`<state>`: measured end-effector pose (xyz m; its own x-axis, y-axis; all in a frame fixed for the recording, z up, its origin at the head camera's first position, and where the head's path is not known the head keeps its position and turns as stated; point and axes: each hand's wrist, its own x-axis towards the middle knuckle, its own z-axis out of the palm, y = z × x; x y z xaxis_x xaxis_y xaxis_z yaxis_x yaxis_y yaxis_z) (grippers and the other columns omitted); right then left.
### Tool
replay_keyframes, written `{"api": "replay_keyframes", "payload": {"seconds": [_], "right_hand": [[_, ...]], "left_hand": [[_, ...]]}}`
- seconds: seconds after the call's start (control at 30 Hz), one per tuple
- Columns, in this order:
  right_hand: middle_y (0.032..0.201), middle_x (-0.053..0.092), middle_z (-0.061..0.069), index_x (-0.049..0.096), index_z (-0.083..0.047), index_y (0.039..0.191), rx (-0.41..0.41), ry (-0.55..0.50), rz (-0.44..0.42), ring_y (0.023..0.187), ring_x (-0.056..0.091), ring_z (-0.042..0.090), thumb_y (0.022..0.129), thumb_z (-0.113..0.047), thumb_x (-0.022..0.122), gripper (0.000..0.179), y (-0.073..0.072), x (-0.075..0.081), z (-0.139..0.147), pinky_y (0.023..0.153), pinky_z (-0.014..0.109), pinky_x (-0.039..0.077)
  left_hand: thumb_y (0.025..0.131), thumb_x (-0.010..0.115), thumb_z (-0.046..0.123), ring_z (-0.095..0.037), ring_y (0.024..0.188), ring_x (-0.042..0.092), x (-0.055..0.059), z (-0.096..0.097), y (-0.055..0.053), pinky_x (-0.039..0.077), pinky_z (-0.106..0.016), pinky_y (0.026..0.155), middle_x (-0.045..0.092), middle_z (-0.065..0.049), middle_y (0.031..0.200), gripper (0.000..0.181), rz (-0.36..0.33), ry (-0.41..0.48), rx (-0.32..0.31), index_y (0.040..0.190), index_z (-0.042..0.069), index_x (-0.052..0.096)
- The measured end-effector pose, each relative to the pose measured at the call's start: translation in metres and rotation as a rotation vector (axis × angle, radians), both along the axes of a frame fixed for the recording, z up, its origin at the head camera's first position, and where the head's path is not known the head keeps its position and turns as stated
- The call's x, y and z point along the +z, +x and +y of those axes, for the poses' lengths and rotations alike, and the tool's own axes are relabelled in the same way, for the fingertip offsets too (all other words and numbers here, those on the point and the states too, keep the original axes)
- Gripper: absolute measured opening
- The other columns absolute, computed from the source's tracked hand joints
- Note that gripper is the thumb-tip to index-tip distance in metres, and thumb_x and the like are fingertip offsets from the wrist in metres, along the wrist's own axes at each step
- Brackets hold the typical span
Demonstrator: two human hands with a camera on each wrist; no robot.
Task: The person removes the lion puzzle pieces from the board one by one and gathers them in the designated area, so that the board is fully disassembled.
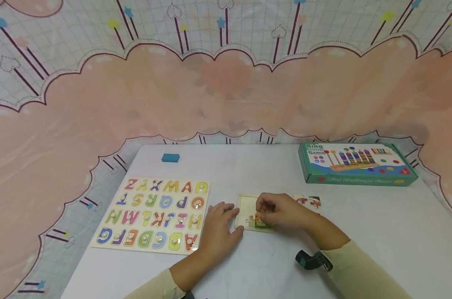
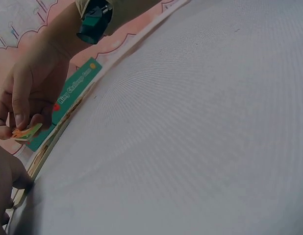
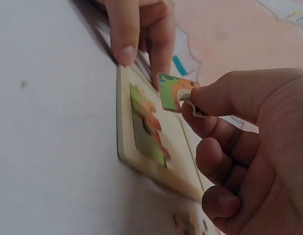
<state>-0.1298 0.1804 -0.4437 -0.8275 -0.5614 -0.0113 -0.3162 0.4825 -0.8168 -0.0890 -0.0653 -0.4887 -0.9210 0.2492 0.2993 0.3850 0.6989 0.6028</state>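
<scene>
A small wooden puzzle tray (image 1: 246, 203) lies on the white table, with joined picture pieces (image 3: 146, 127) along its near side. Thumb and forefinger of my right hand (image 1: 282, 211) pinch a green and orange puzzle piece (image 3: 172, 93), raised above the tray and tilted. My left hand (image 1: 219, 228) rests at the tray's left side, fingers spread, with fingertips at its edge in the right wrist view. Only part of this hand shows in the left wrist view. Beyond my right hand lie loose picture pieces (image 1: 308, 201), partly covered by it.
An alphabet board (image 1: 143, 250) with knobbed letters lies left of my left hand. At the back right stands a green Ring Challenge Game box (image 1: 357, 180). A blue block (image 1: 170, 158) lies at the back left. A patterned cloth (image 1: 211, 95) hangs behind the table.
</scene>
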Motion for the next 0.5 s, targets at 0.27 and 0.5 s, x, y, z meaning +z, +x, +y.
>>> {"api": "replay_keyframes", "payload": {"seconds": [0.27, 0.5], "right_hand": [[0.088, 0.062, -0.005, 0.068, -0.016, 0.103, -0.037, 0.026, -0.004, 0.083, 0.057, 0.015, 0.095, -0.007, 0.077, 0.015, 0.006, -0.001, 0.023, 0.071, 0.026, 0.05], [0.083, 0.06, -0.005, 0.069, -0.018, 0.102, -0.084, 0.092, 0.003, 0.079, 0.056, 0.014, 0.094, -0.006, 0.079, 0.017, 0.014, -0.004, 0.044, 0.067, 0.024, 0.048]], "left_hand": [[0.084, 0.085, 0.02, -0.04, 0.139, 0.054, -0.001, 0.0, -0.001, 0.029, -0.062, 0.124, 0.067, -0.012, 0.136, 0.045, -0.013, -0.011, 0.007, 0.125, 0.003, 0.077], [0.084, 0.086, 0.021, -0.039, 0.139, 0.054, -0.002, -0.001, -0.001, 0.037, -0.057, 0.12, 0.067, -0.01, 0.136, 0.045, -0.022, -0.006, 0.011, 0.125, 0.004, 0.077]]}}
